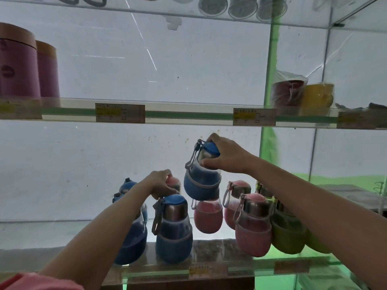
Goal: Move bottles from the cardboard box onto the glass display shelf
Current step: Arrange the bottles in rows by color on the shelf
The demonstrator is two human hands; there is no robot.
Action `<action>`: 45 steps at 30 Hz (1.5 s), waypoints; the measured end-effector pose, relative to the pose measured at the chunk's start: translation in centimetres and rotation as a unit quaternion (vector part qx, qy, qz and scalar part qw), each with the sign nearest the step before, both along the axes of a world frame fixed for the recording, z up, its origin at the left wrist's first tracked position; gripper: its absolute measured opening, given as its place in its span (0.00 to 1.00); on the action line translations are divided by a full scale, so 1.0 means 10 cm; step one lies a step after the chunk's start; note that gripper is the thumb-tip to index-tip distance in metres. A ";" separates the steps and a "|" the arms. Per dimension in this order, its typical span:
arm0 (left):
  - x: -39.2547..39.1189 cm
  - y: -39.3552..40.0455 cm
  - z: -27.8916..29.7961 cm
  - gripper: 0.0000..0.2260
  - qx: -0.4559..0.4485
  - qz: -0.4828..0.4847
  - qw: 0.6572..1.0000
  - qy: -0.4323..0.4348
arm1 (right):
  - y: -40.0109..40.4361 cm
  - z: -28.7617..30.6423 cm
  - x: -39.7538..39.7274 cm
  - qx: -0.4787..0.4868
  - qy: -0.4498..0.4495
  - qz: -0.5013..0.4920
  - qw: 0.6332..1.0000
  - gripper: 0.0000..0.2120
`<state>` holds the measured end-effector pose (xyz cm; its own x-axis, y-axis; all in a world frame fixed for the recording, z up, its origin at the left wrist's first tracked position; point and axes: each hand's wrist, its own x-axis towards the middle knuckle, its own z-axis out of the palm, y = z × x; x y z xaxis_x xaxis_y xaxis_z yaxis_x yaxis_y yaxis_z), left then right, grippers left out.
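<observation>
Our right hand (pixel 225 156) gripped the blue bottle (pixel 202 181) by its neck, upright, hanging above the pink bottle (pixel 207 216) on the glass shelf (pixel 209 248); our left hand (pixel 161 183) pinched another pink cap (pixel 173 182) behind.

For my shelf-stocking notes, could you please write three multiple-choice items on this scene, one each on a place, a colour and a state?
1. Where is the blue bottle in the right hand?
A. In the air above a pink bottle
B. On the upper shelf
C. In a box

2. What colour are the bottles at the far right of the row?
A. Blue
B. Green
C. White

3. What is the left hand doing?
A. Hanging idle
B. Pressing the glass
C. Gripping a pink-capped bottle

Answers:
1 A, it hangs clear of the glass shelf.
2 B, the green bottles end the row.
3 C, its fingers curl round the cap.
</observation>
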<state>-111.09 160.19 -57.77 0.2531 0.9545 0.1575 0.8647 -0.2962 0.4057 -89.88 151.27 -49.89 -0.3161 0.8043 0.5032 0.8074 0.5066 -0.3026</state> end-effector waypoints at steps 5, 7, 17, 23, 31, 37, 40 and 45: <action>-0.17 -0.16 0.33 0.22 0.092 0.033 0.993 -0.065 | 0.02 -0.01 -0.10 0.013 0.002 0.011 1.000 0.23; -0.26 -0.22 0.47 0.23 0.124 0.039 0.989 -0.074 | 0.05 -0.02 -0.17 0.019 -0.001 0.015 1.000 0.24; -0.52 -0.38 0.71 0.25 0.271 0.094 0.945 -0.158 | 0.44 -0.19 -0.47 -0.029 -0.022 0.030 0.999 0.23; -0.67 -0.39 0.71 0.26 0.287 0.090 0.928 -0.222 | 0.78 -0.43 -0.74 -0.087 -0.088 0.041 0.991 0.25; -0.68 -0.42 0.68 0.26 0.313 0.065 0.926 -0.200 | 1.10 -0.77 -0.95 -0.141 -0.148 0.046 0.978 0.26; -0.67 -0.41 0.62 0.26 0.302 0.037 0.924 -0.230 | 1.19 -0.85 -0.92 -0.151 -0.134 0.032 0.979 0.28; -0.63 -0.40 0.61 0.25 0.290 0.023 0.921 -0.261 | 1.19 -0.80 -0.83 -0.204 -0.115 0.009 0.972 0.33; -0.49 -0.40 0.61 0.19 0.245 -0.003 0.917 -0.315 | 0.98 -0.37 -0.35 -0.326 0.154 0.054 0.931 0.27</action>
